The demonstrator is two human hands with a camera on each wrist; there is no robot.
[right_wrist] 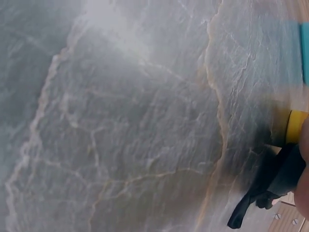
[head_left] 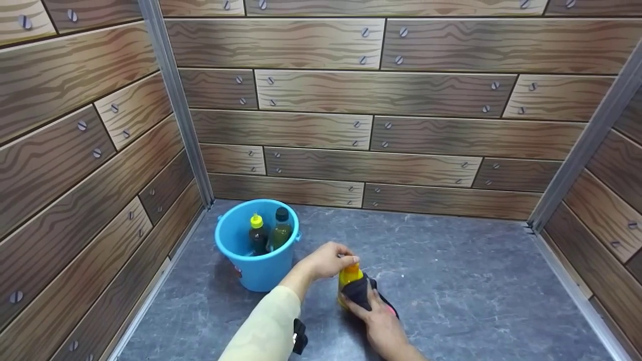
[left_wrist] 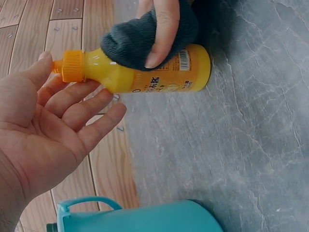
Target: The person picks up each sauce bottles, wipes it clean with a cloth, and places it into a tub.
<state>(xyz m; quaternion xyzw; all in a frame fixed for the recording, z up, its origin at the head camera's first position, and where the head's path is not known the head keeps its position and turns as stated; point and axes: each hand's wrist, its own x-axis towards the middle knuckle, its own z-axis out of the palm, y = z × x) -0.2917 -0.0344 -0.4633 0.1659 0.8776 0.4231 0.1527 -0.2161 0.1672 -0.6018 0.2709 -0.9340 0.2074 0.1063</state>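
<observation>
Left hand (left_wrist: pixel 43 130): nearest the lens, grip open, fingers straight, fingertips by the orange cap.
Right hand (head_left: pixel 383 326): grip closed, pressing a dark cloth (head_left: pixel 362 293) against the bottle's side.
Yellow bottle (left_wrist: pixel 159 72): upright on the grey floor (head_left: pixel 451 281), between both hands.
Blue bucket (head_left: pixel 261 273): at ten o'clock from the bottle, near it.
Bucket contents: two bottles (head_left: pixel 269 233) standing inside.

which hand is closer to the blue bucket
Left. The left hand is at the yellow bottle's cap, just right of the blue bucket; the right hand presses a dark cloth on the bottle, farther away.
</observation>
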